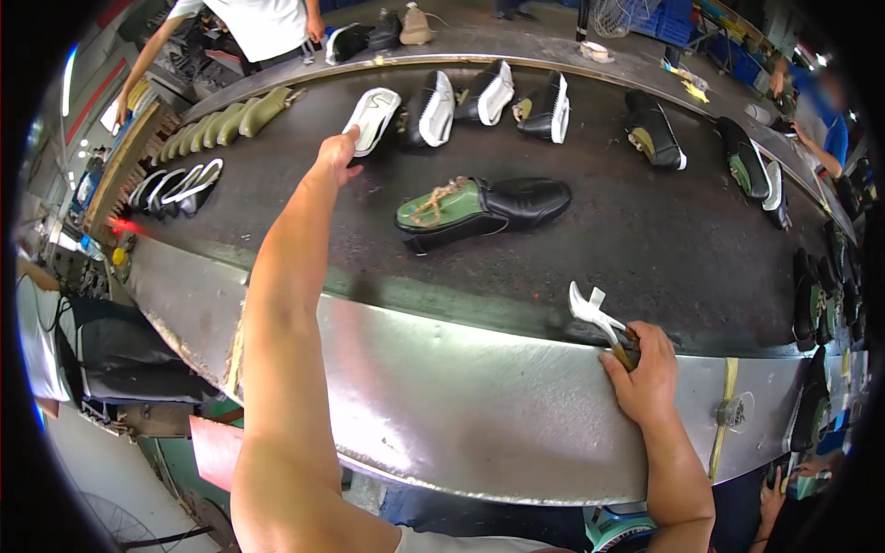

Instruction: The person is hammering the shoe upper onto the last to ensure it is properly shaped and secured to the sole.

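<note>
My left hand (340, 158) reaches far across the bench, its fingers closed on the near end of a shoe (373, 122) whose white underside faces up. My right hand (647, 370) rests near the bench's front edge, wrapped round the handles of metal lasting pincers (595, 309). Their curved jaws and square knob point up and left. Between my hands, farther in, a black shoe (530, 205) lies on its side, with a green last (441, 205) and a looped cord showing at its opening.
White-soled black shoes (431, 111) stand along the far side. Green lasts (226, 124) line up at far left, above several white-edged pieces (194, 189). More black shoes (653, 131) lie at right. A small clear cup (736, 412) sits on the metal edge (479, 405). Other people work around the bench.
</note>
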`<action>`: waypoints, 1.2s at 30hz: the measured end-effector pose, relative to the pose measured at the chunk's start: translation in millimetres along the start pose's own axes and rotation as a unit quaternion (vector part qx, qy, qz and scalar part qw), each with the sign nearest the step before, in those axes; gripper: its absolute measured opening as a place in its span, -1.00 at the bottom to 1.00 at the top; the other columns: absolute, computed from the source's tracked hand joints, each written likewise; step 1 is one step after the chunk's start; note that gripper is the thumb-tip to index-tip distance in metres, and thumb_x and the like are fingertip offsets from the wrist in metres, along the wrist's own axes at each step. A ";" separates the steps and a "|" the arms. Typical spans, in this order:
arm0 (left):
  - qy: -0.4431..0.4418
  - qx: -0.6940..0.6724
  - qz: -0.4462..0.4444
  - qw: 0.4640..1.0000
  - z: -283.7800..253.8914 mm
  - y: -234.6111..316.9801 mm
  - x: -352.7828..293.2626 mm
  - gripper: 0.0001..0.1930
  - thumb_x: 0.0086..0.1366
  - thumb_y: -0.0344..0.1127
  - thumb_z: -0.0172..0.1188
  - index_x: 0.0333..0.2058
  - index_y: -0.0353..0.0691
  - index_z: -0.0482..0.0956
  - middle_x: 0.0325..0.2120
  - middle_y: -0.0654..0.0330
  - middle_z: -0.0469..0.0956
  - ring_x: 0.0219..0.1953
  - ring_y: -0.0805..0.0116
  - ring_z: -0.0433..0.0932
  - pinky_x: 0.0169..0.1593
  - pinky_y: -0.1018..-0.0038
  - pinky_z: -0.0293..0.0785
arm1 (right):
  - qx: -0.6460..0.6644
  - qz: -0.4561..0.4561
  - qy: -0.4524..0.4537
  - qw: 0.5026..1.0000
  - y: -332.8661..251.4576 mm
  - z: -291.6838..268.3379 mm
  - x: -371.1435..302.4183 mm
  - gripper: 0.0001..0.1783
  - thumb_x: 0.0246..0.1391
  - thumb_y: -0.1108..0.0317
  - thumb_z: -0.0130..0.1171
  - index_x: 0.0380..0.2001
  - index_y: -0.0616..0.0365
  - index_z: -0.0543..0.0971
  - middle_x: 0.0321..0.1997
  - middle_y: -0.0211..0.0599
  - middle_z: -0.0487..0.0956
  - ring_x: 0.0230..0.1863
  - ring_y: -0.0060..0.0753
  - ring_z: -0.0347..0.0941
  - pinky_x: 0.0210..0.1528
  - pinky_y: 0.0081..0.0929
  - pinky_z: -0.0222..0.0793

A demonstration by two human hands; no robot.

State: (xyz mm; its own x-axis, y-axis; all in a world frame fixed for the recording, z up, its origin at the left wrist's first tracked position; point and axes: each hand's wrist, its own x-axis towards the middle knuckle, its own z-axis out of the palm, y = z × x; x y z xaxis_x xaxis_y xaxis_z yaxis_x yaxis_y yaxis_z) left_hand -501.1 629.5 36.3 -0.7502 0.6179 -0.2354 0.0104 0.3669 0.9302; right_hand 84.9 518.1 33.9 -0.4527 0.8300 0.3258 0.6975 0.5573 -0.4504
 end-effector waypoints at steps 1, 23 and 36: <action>-0.027 -0.124 -0.032 0.991 -17.0 3.2 -14.8 -0.44 0.38 0.04 0.15 0.20 -0.19 0.38 0.06 0.11 0.52 0.02 0.11 0.48 0.04 0.04 0.46 | -0.004 0.006 -0.007 1.000 -2.3 0.6 -0.1 -0.44 -0.12 0.25 0.44 -0.05 0.20 0.47 -0.14 -0.03 0.53 -0.11 0.11 0.46 -0.02 -0.08 0.35; -0.175 -0.180 0.281 0.926 -161.1 -124.8 -566.5 -0.32 0.35 -0.34 0.25 0.31 -0.37 0.08 0.15 0.08 0.42 0.18 0.35 0.40 0.28 0.34 0.30 | 0.385 -0.062 -0.026 0.921 -166.5 -6.8 -162.0 -0.66 0.38 0.16 0.00 -0.02 0.23 0.40 -0.24 -0.37 0.48 -0.26 -0.57 0.39 -0.21 -0.53 0.38; -0.257 -0.367 0.210 0.869 -143.2 -207.5 -695.7 -0.37 0.34 -0.27 0.30 0.27 -0.28 0.21 0.01 0.24 0.50 0.11 0.45 0.40 0.25 0.40 0.31 | 0.759 0.291 -0.313 0.492 -174.8 46.2 -346.5 -0.38 0.42 -0.04 -0.22 0.31 0.18 0.31 0.24 -0.11 0.48 0.20 -0.14 0.48 0.21 -0.15 0.45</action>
State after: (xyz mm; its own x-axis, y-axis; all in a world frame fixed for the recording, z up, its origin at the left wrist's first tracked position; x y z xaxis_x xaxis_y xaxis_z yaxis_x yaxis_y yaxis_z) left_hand -75.9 23.9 47.3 -0.3867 0.8882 0.2483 -0.3537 -0.3915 0.8495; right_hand 94.2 134.1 -38.6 -0.8352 0.4393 -0.3309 -0.1920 -0.7967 -0.5730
